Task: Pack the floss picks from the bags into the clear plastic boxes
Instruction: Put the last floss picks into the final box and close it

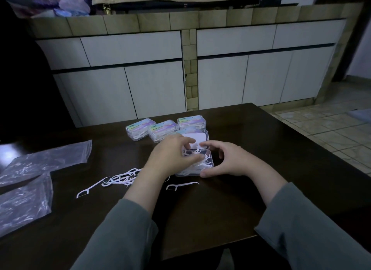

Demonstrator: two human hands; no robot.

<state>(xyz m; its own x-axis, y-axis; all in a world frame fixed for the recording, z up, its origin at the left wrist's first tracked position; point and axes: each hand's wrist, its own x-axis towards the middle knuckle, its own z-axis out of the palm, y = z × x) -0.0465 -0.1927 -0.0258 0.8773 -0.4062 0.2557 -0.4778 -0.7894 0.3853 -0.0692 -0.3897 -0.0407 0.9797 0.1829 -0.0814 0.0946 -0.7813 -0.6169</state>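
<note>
Filling an open box (202,165) with picks on a dark table (220,209).

From the head view, the left hand (170,159) sits over the box's near left corner, fingers curled down onto the white picks (197,159) heaped inside; whether it actually pinches one I cannot tell. The right hand (226,159) cups the box's right side, thumb at the near corner and fingers curved around the far edge, steadying it. The lid (197,138) stands open behind. Three closed boxes (160,130) sit in a row just beyond it. Loose picks (120,179) lie scattered left of the box, one single pick (180,185) just in front. Two plastic bags (30,179) lie at the table's left edge.
</note>
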